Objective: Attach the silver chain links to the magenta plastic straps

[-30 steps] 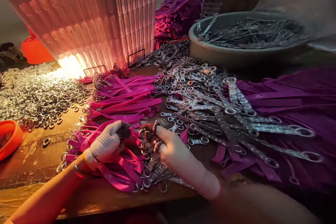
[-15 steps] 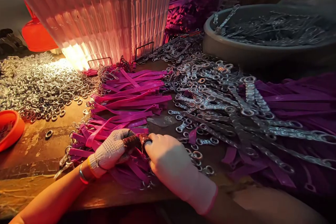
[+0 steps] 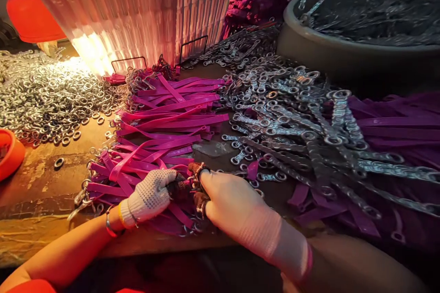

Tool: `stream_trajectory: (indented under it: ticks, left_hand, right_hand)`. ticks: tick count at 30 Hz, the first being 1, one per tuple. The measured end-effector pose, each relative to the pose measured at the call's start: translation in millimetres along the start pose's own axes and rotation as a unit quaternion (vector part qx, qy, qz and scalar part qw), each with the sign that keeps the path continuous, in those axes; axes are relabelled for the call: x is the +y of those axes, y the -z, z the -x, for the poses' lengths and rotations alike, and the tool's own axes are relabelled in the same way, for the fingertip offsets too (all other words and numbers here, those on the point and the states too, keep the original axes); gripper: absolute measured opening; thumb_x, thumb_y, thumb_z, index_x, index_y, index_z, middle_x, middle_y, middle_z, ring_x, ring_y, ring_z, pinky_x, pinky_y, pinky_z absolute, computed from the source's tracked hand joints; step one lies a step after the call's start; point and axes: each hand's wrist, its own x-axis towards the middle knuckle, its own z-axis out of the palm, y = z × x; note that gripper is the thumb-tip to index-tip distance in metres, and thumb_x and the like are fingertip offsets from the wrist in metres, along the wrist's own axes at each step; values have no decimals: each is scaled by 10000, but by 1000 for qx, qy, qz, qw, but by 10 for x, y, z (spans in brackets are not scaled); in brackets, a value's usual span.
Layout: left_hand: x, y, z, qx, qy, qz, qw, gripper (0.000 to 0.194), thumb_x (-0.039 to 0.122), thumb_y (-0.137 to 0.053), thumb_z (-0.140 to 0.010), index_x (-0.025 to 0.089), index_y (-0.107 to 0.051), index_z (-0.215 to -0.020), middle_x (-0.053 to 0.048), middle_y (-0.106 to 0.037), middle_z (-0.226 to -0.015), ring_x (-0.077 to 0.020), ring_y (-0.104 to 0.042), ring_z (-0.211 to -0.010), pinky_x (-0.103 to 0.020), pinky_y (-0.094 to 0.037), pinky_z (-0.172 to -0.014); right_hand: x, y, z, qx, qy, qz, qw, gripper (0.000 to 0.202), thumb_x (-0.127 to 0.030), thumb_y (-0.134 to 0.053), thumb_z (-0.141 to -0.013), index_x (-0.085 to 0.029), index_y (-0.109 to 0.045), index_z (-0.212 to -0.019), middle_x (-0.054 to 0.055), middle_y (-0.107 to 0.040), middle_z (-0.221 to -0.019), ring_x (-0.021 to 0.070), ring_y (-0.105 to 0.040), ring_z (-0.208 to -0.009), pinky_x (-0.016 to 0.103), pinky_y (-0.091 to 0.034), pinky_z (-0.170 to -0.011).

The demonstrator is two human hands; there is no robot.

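My left hand (image 3: pixel 154 192), in a white dotted glove with dark fingertips, is closed in a pinch over a pile of purple straps (image 3: pixel 168 124). Its fingertips meet those of my right hand (image 3: pixel 237 206), also gloved and dark-tipped, with thumb and fingers curled. A small glint of metal shows between the two hands, but the dark fingertips hide what it is. Short metal chain links hang at the straps' left ends. Just right of my right hand lie long flat metal chains (image 3: pixel 285 139), with a small purple piece (image 3: pixel 253 169) among them.
Loose metal rings (image 3: pixel 55 100) are heaped at the left beside an orange bowl (image 3: pixel 13 155). A translucent ribbed panel (image 3: pixel 144 18) stands behind, an orange lamp (image 3: pixel 34 16) next to it. A big grey tub (image 3: pixel 292 46) holds more chains. Purple straps (image 3: pixel 402 123) lie at the right.
My right hand has turned, its fingers and thumb now parting a little at the tips. The view has tilted and shifted slightly; the piles look unchanged.
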Motion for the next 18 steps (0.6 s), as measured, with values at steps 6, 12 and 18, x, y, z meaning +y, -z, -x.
stream_trajectory:
  ticks: [6,12,18]
  left_hand:
    - [-22,-75,34,28,2,-30,999,243,331,-526,-910,154,-645,-794,-15,-642,-730,-138,-529,-652,-241,-393,-605]
    - [-18,-17,24,-10,-15,-25,1000,151,189,-535,-819,161,-653,-728,-16,-629,-699,-142,-520,-639,-247,-426,-621]
    - [-28,-20,0,0,-16,22,1000,201,156,-509,-805,177,-697,-871,-45,-682,-844,-193,-597,-816,-306,-504,-782]
  right_hand:
    - [-49,-144,-38,6,-44,10,999,192,-134,-520,-780,-165,-623,-939,119,-731,-773,237,-707,-724,269,-367,-551]
    - [-113,-236,40,33,61,32,997,154,-109,-489,-808,-125,-630,-868,151,-699,-687,275,-704,-658,294,-361,-509]
    - [-89,-62,19,-26,35,39,998,154,-153,-560,-805,-139,-664,-917,147,-721,-764,290,-710,-724,313,-417,-560]
